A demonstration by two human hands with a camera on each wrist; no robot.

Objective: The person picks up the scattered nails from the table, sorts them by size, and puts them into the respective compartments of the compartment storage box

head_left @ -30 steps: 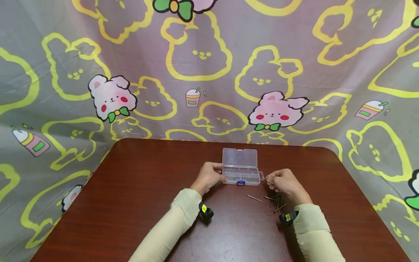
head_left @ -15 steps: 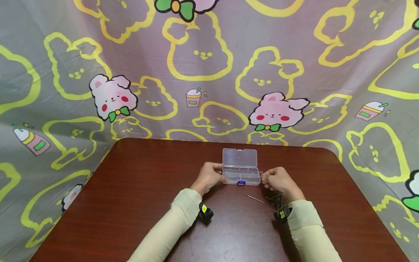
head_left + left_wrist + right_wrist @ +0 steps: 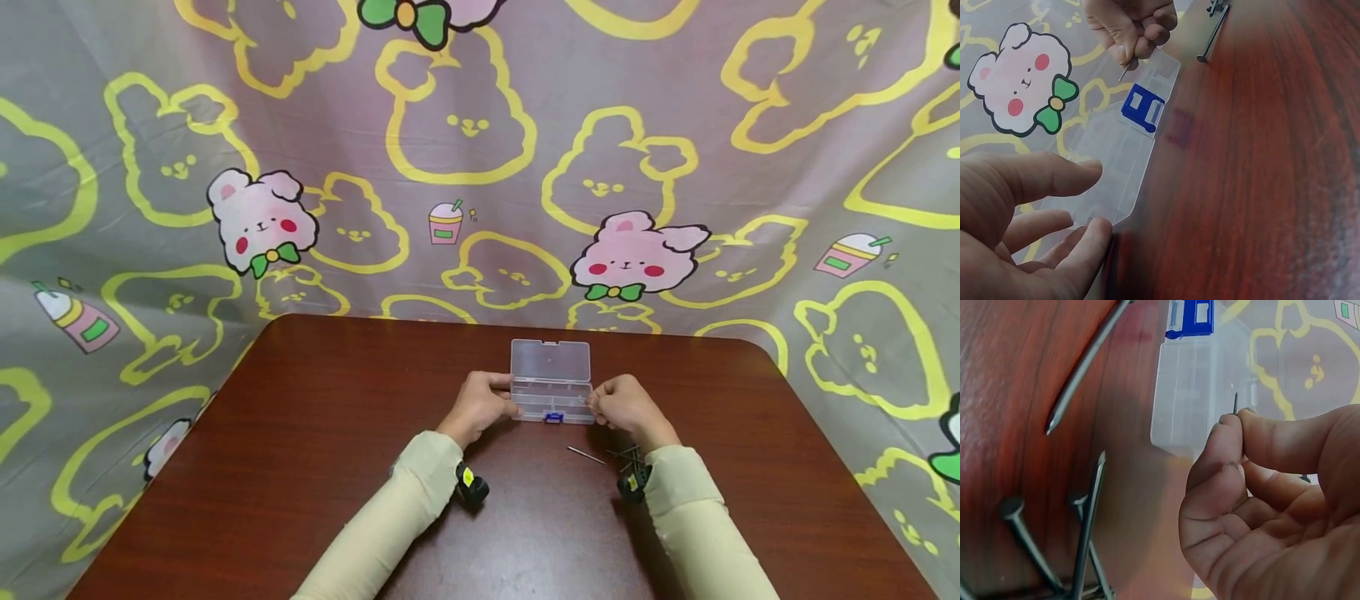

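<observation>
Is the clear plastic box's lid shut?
No, the clear plastic box stands open, its lid tipped back, with the blue latch at the front undone.

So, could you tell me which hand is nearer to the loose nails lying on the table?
The right. The right hand, pinching a nail, sits just beyond the pile of nails; the left hand rests at the organiser box's far side.
</observation>
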